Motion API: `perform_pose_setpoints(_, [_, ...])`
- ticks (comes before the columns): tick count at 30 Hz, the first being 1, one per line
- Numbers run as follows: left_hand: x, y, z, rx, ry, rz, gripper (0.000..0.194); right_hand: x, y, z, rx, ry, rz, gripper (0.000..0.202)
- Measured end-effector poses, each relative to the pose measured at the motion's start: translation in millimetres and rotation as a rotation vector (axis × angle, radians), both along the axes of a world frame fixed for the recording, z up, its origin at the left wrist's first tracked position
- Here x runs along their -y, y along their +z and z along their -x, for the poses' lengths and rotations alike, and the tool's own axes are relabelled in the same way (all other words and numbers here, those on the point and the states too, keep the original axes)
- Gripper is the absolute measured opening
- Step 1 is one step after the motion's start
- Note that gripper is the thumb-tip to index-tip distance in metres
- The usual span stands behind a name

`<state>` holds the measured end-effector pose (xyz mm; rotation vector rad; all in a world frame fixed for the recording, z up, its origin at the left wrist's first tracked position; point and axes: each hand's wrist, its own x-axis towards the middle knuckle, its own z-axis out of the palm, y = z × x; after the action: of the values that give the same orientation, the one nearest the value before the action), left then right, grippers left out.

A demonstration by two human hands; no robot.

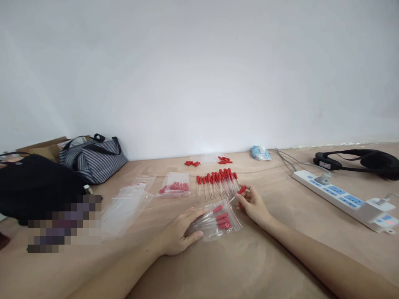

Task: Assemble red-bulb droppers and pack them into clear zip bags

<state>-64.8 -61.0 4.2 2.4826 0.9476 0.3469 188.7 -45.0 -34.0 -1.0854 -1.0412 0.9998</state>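
My right hand (254, 205) pinches a dropper with a red rubber bulb (242, 190); its clear tube points left toward the mouth of a clear zip bag (209, 233). The bag lies on the table with several red-bulbed droppers (222, 221) inside, their bulbs toward the open right end. Fingers and thumb of my left hand (182, 231) hold the bag's left end from both edges. Just beyond it, a row of loose droppers (215, 178) lies side by side, bulbs away from me. Another bag (174, 177) of droppers sits to their left.
Flat zip bags (124, 203) lie to the left. More red bulbs (191, 163) are near the wall. A striped bag (96, 160) and black bag (40, 182) stand far left. At right are a power strip (339, 197), black headset (358, 162) and blue-white packet (261, 153).
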Motion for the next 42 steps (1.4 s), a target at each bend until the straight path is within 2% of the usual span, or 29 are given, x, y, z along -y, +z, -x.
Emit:
perform_pose_setpoints(4, [2.0, 2.3, 0.0, 0.007, 0.0, 0.006, 0.053, 2.8, -3.4, 1.3, 0.102, 0.124, 0.038, 0.042])
perform_pose_setpoints(9, [2.4, 4.5, -1.0, 0.014, 0.007, 0.019, 0.052, 2.0, -4.5, -1.7, 0.313, 0.198, 0.007, 0.033])
perform_pose_setpoints(14, [1.3, 3.5, -1.2, 0.02, -0.01, 0.001, 0.052, 0.0, -6.5, 0.1, 0.297, 0.223, 0.015, 0.031])
perform_pose_setpoints(20, [-0.7, -0.8, 1.0, 0.01, -0.012, -0.013, 0.051, 0.4, -3.1, 3.6, 0.304, 0.407, 0.075, 0.031])
perform_pose_setpoints(24, [-2.6, -5.4, 2.8, -0.003, -0.004, -0.011, 0.052, -0.2, -1.3, 4.5, 0.329, 0.398, 0.071, 0.031])
perform_pose_setpoints(31, [-1.9, -3.5, 1.2, 0.007, 0.011, -0.021, 0.049, 6.1, 7.2, 1.3, 0.412, 0.501, 0.081, 0.038])
perform_pose_setpoints(34, [-1.4, -1.3, -0.6, 0.027, -0.016, -0.061, 0.045, 7.0, 10.3, -0.3, 0.593, 0.485, -0.071, 0.036])
perform_pose_setpoints(36, [-1.3, -0.1, -1.2, 0.044, -0.033, -0.088, 0.04, 6.3, 11.8, -1.3, 0.683, 0.417, -0.148, 0.042])
perform_pose_setpoints(40, [-1.8, 1.9, -1.0, 0.082, -0.047, -0.105, 0.033, 5.9, 12.7, -3.4, 0.692, 0.196, -0.006, 0.049])
perform_pose_setpoints(42, [-3.3, 2.2, -1.5, 0.122, -0.024, -0.099, 0.031, 7.2, 11.6, -3.6, 0.705, 0.197, 0.043, 0.043])
